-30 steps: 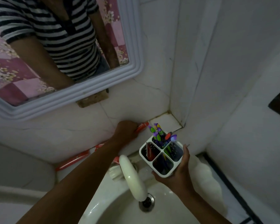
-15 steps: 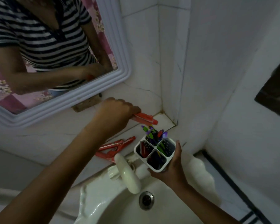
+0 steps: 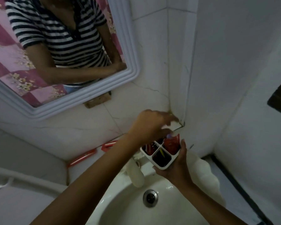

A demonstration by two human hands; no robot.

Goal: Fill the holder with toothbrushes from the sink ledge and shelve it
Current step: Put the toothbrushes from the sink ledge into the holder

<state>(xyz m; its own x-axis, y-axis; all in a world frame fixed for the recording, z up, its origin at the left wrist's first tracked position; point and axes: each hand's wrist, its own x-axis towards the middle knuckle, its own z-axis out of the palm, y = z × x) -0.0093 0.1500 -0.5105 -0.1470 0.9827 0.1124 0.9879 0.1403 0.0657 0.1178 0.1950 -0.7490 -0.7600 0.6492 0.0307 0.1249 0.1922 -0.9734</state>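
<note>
In the upper left of the frame hangs a mirror with a ribbed white frame, reflecting a person in a black-and-white striped shirt. Below it, at the lower left of centre, two red packaged toothbrushes lie on the white tiled sink ledge: a long red pack near the ledge's corner and a shorter red-and-white pack just to its right. The left hand reaches across the middle of the frame and hovers directly over the holder, fingers curled downward at a red toothbrush pack standing in the holder's far right compartment; whether the fingers pinch it cannot be told, as the hand is blurred. The white plastic four-compartment holder sits just right of centre, above the white ceramic basin and beside the cream-coloured tap spout. The right hand cups it from beneath, fingers wrapped round its wall. The metal drain lies below.
</note>
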